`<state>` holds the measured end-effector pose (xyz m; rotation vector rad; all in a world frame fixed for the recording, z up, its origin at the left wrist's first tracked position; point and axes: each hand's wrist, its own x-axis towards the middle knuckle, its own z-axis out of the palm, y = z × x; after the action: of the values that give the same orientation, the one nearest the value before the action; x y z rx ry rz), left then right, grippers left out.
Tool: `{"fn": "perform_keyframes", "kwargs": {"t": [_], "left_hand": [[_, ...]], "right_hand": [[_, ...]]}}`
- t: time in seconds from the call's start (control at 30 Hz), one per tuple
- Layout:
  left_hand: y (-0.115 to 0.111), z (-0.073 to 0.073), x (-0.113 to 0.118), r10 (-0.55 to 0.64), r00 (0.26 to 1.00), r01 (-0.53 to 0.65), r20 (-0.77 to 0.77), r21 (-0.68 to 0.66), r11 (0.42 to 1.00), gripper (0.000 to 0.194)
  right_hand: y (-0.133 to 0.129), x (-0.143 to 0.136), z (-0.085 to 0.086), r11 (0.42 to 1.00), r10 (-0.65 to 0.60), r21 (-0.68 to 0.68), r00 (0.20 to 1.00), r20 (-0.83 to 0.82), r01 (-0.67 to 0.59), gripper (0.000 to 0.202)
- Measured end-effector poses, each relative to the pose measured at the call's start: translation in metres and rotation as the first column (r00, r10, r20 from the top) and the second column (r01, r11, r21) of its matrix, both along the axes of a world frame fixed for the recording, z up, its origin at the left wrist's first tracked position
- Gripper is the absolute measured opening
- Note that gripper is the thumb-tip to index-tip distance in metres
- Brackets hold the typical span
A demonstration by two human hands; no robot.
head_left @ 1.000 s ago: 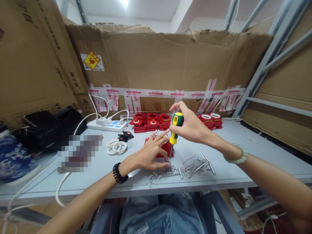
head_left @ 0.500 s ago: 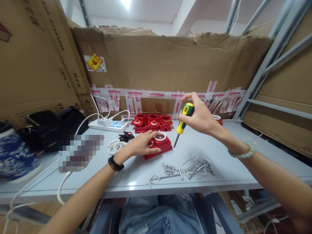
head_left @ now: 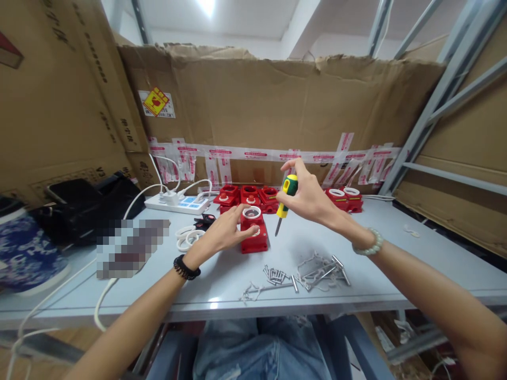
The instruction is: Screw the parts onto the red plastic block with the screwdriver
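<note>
My left hand (head_left: 222,233) is around the left side of a red housing (head_left: 254,244), thumb across its front part and fingers at the back. The housing has a white ring (head_left: 252,212) around a round window on top. In my right hand (head_left: 309,198) is a screwdriver (head_left: 282,207) with a green and yellow handle, gripped by the handle, its tip pointing down. The tip is in the air to the right of the housing, apart from it. Loose screws (head_left: 275,275) and metal T-shaped rods with white cords (head_left: 322,273) lie in front.
Several red housings (head_left: 249,194) stand at the back, with two more white-ringed housings (head_left: 344,198) at the right. Loose white rings (head_left: 187,238) and black pieces (head_left: 205,221) lie left of my left hand. A power strip (head_left: 178,205) with cables stands behind them.
The red housing has turned under my left hand and shifted left, now facing more toward me. My right hand and the screwdriver have moved left, uncovering the housings at the back right.
</note>
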<state>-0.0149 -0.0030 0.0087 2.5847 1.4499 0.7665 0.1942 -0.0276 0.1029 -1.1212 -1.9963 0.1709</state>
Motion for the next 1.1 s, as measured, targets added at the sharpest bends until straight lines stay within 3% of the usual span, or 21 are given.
{"fn": "perform_keyframes", "kwargs": {"t": [0.13, 0.27, 0.4, 0.63, 0.77, 0.93, 1.03, 1.1], "left_hand": [[0.007, -0.002, -0.003, -0.128, 0.992, 0.127, 0.011, 0.075, 0.989, 0.074], [0.02, -0.014, -0.009, -0.239, 0.971, 0.238, -0.009, -0.078, 0.968, 0.09], [0.023, -0.016, -0.008, -0.291, 0.956, 0.293, 0.034, -0.122, 0.948, 0.084], [0.018, -0.013, -0.002, -0.229, 0.973, 0.229, 0.004, -0.024, 0.973, 0.085], [0.016, -0.014, 0.001, -0.199, 0.98, 0.2, -0.022, 0.017, 0.98, 0.084], [0.012, -0.016, 0.005, -0.144, 0.988, 0.146, -0.056, 0.045, 0.988, 0.086], [0.011, -0.019, 0.007, -0.106, 0.992, 0.11, -0.063, 0.064, 0.992, 0.085], [0.011, -0.021, 0.008, -0.095, 0.994, 0.099, -0.06, 0.074, 0.992, 0.085]], "right_hand": [[0.007, -0.007, -0.006, 1.0, 0.008, 0.02, 1.0, -0.014, -0.007, 0.036], [0.013, -0.011, -0.012, 1.0, 0.009, 0.024, 0.999, -0.033, -0.009, 0.035], [0.016, -0.013, -0.016, 1.0, 0.01, 0.023, 1.0, -0.028, -0.009, 0.035], [0.017, -0.013, -0.016, 0.999, -0.01, 0.053, 1.0, -0.013, 0.011, 0.029], [0.02, -0.011, -0.016, 0.991, -0.08, 0.11, 0.996, 0.043, 0.075, 0.014], [0.023, -0.01, -0.016, 0.976, -0.182, 0.142, 0.976, 0.116, 0.166, 0.013], [0.02, -0.013, -0.014, 0.96, -0.259, 0.168, 0.935, 0.242, 0.223, 0.019], [0.015, -0.018, -0.011, 0.932, -0.352, 0.222, 0.862, 0.365, 0.286, 0.026]]}}
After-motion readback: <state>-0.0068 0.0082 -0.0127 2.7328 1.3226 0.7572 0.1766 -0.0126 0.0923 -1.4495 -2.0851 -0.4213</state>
